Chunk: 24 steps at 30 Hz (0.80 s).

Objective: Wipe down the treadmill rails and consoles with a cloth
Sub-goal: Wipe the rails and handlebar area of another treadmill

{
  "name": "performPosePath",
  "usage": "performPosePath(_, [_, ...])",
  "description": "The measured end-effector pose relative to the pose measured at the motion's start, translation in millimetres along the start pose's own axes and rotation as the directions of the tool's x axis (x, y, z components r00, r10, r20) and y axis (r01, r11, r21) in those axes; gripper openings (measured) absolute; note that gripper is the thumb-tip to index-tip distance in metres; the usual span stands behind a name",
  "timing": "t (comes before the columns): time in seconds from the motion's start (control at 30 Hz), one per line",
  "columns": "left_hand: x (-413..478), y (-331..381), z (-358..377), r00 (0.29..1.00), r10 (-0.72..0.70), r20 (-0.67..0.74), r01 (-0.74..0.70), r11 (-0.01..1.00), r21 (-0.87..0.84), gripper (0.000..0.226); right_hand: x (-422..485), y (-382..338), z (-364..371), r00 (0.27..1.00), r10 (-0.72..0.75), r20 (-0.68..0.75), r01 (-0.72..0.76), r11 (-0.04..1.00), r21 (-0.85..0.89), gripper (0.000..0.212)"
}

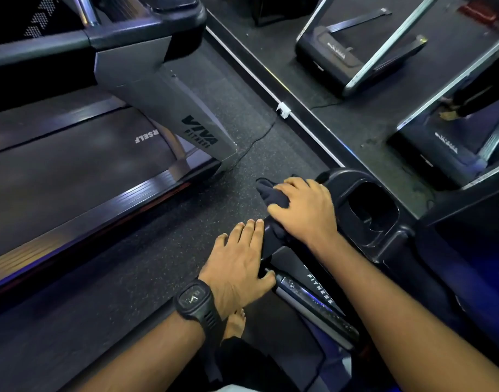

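Bare forearms reach down to the black treadmill handrail [271,232], where the right hand [305,210] holds a dark navy soft cloth [271,197].
That cloth looks light and limp, bunched over the rail's end beside the black plastic console cup-holder [370,210]. The right fingers curl over it. It is best wadded in the palm, since the smooth rail may let it slide. The left hand [237,264] lies just below on the rail, fingers straight, above the speckled rubber floor [172,230].

"VIVA FITNESS" on the grey upright [169,108]; "FITNESS" on nearer upright [302,264]; belt [73,165] perhaps "RSELF".
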<state>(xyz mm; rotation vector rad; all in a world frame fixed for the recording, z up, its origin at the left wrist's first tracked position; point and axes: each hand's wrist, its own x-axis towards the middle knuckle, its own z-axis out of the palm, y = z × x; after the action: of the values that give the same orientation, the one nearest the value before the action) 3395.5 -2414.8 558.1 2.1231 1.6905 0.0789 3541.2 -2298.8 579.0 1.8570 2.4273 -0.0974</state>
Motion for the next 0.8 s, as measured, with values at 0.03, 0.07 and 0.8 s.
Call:
performPosePath(0.03, [1, 0, 1, 1.0, 0.003, 0.0, -0.003, 1.0, 0.0, 0.095, -12, 5, 5, 0.998, 0.002, -0.07, 0.0, 1.0, 0.026, 0.06])
performPosePath(0.07, [2, -1, 1, 1.0, 0.004, -0.006, -0.004, 1.0, 0.004, 0.095, -13, 6, 5, 0.998, 0.002, -0.067, -0.001, 1.0, 0.018, 0.061])
performPosePath(0.8, [28, 4, -2, 0.998, 0.054, 0.01, -0.054, 0.998, 0.029, 0.096, -19, 13, 11, 0.982, 0.176, -0.067, -0.163, 0.973, 0.164, 0.071])
